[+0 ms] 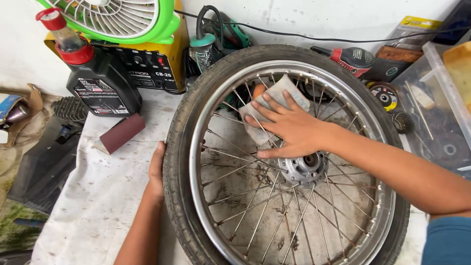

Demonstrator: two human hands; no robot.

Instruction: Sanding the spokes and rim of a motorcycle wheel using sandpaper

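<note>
A spoked motorcycle wheel with a black tyre (182, 162) and a chrome rim (196, 162) lies flat on a cloth-covered bench. My left hand (157, 172) grips the tyre's left outer edge. My right hand (289, 128) presses a grey sheet of sandpaper (282, 91) flat onto the spokes just above the metal hub (306, 169), fingers spread over the sheet. Dirt and rust marks show on the cloth between the spokes.
A black oil bottle with a red cap (100, 81) and a maroon sanding block (120, 132) sit at the left. Behind are a green fan (122, 17), a yellow machine (152, 61), a red power tool (351, 59) and a clear plastic bin (436, 113) at right.
</note>
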